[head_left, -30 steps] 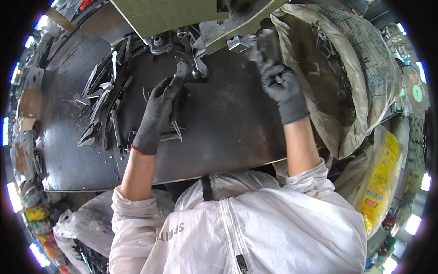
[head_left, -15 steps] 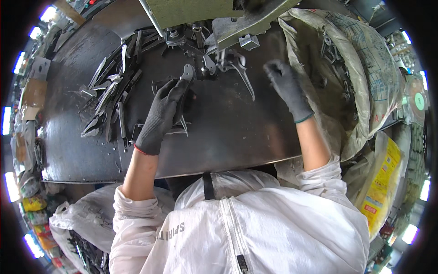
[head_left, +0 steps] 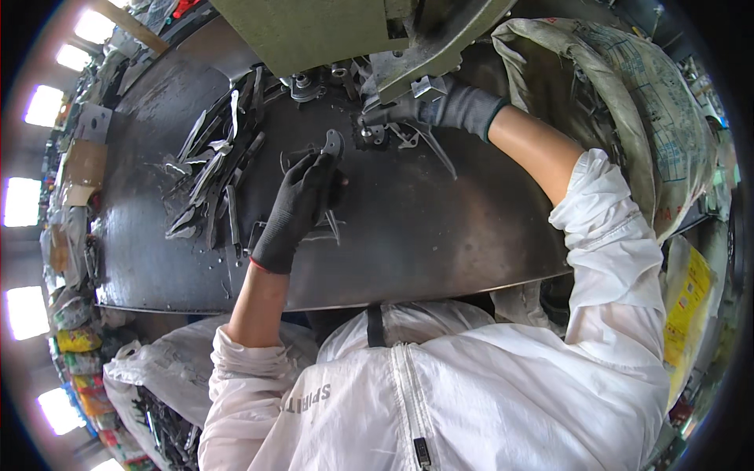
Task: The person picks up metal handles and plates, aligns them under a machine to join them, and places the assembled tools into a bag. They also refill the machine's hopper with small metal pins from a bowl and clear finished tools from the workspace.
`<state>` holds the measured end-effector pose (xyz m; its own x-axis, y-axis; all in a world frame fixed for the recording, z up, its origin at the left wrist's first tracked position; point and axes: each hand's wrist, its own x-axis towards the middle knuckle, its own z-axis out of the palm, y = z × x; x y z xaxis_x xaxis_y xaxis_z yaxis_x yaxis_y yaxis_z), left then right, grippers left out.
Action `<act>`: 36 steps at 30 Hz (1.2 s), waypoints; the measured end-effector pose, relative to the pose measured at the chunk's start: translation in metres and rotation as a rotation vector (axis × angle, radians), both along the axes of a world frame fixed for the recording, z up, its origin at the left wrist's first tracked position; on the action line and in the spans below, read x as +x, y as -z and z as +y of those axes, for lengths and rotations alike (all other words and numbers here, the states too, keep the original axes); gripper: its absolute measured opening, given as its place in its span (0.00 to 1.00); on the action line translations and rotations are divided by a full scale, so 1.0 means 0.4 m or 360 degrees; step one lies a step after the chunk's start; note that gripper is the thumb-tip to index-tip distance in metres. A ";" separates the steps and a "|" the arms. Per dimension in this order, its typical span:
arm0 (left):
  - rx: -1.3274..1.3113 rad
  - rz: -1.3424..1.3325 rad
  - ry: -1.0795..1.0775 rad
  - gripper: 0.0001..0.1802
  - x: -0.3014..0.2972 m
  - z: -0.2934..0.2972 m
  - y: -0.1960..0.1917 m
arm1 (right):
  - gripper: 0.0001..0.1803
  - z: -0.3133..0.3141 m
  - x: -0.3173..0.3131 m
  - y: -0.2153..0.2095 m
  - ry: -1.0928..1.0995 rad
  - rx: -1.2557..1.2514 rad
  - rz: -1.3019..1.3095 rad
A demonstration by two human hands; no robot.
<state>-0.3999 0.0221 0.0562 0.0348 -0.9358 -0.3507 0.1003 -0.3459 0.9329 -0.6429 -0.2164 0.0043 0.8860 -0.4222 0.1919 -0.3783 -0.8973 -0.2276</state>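
Note:
My left hand (head_left: pixel 300 200), in a dark grey glove, is closed round a curved flat metal piece with holes (head_left: pixel 334 144), whose rounded end sticks up past the fingers. My right hand (head_left: pixel 449 108), gloved too, reaches in under the green machine head (head_left: pixel 330 35), close by a small metal fixture (head_left: pixel 367 132) on the table. A machine bracket partly covers its fingers, so their grip is hidden. Thin curved metal pieces (head_left: pixel 437 145) lie just below the right hand. Another slim metal piece (head_left: pixel 333 228) lies beside my left hand.
Many loose metal strips (head_left: pixel 212 169) are heaped on the left of the dark metal table (head_left: pixel 377 267). A woven sack (head_left: pixel 620 102) with metal parts stands open at the right. At the lower left is a white bag (head_left: pixel 149 369) with more parts.
My right hand has swung left from beside the sack to under the machine head. My left hand keeps hold of the metal piece in about the same place. The whole view has shifted slightly.

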 end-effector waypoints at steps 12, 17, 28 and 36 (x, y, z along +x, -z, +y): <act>0.0005 0.0119 0.0028 0.20 0.000 -0.012 0.004 | 0.19 0.117 -0.217 -0.174 0.0273 -0.0052 0.0840; -0.0039 0.0078 0.0038 0.19 0.020 -0.020 0.022 | 0.18 0.142 -0.370 -0.208 0.0741 0.0625 0.0169; -0.0079 -0.0174 0.0083 0.21 -0.021 -0.039 -0.024 | 0.13 0.230 -0.368 -0.252 0.0939 0.2224 -0.2625; -0.0089 -0.0106 0.0205 0.19 -0.028 -0.109 0.009 | 0.13 0.375 0.015 -0.157 0.0925 0.2249 -0.1817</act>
